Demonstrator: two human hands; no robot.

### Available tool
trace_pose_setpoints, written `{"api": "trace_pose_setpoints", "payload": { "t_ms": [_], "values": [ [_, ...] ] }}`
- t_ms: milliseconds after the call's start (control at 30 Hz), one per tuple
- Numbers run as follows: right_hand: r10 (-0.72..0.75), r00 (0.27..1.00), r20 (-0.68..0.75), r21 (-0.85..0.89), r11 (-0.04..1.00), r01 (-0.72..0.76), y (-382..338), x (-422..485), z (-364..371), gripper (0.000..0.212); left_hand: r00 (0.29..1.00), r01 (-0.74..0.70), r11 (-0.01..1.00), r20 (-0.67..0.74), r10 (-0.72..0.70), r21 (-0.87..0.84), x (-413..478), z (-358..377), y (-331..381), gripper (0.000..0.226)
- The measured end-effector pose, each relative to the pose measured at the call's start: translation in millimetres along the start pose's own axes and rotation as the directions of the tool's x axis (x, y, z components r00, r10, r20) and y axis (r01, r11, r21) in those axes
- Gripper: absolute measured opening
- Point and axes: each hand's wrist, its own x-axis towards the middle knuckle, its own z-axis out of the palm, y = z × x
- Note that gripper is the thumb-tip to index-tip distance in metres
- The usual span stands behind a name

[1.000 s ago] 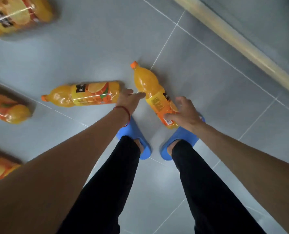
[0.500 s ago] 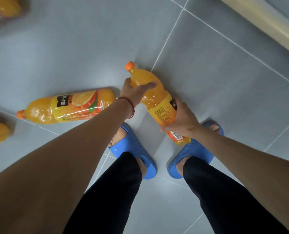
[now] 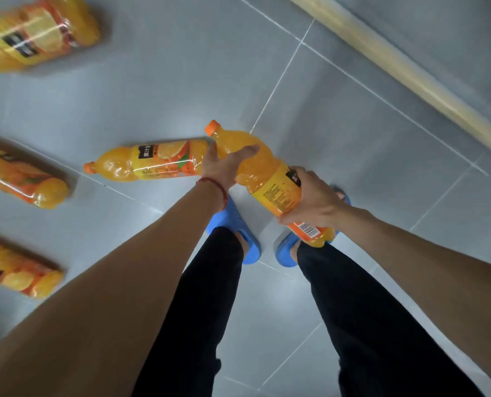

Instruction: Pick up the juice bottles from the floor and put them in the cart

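An orange juice bottle [image 3: 263, 179] with an orange cap is held in the air above my feet, tilted with its cap up and to the left. My left hand [image 3: 224, 167] grips its upper shoulder, thumb across the top. My right hand [image 3: 313, 196] grips the yellow label lower down. A second juice bottle [image 3: 152, 163] lies on its side on the grey floor just left of my left hand, cap pointing left. No cart is in view.
Three more juice bottles lie on the floor along the left edge: one at the top left [image 3: 35, 32], one at mid left [image 3: 23, 176], one at lower left [image 3: 20, 270]. A pale wooden strip [image 3: 396, 61] runs diagonally at the upper right. My blue slippers [image 3: 238, 233] stand on the tiles.
The bottle has come up off the floor. My left hand moved from beside its neck onto its shoulder, and both hands have lifted it.
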Motion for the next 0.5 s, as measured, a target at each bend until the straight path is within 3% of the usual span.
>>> {"api": "trace_pose_setpoints", "payload": {
  "t_ms": [67, 233, 367, 500],
  "values": [
    [-0.024, 1.000, 0.011, -0.003, 1.000, 0.024, -12, -37, -12, 0.110, 1.000, -0.013, 0.999, -0.012, 0.012, -0.039, -36, -5, 5, 0.109],
    [-0.055, 0.997, 0.053, 0.093, 0.994, 0.050, -50, -143, -46, 0.097, 0.995, -0.095, 0.990, -0.022, 0.093, -0.104, -137, -15, 24, 0.107],
    [-0.098, 0.993, 0.067, 0.168, 0.982, 0.086, -75, -232, -71, 0.084, 0.986, -0.166, 0.974, -0.025, 0.164, -0.157, -227, -17, 42, 0.077],
    [-0.123, 0.989, 0.077, 0.214, 0.971, 0.104, -90, -317, -91, 0.088, 0.978, -0.211, 0.966, -0.021, 0.210, -0.151, -310, -14, 54, 0.081]
  ]
}}
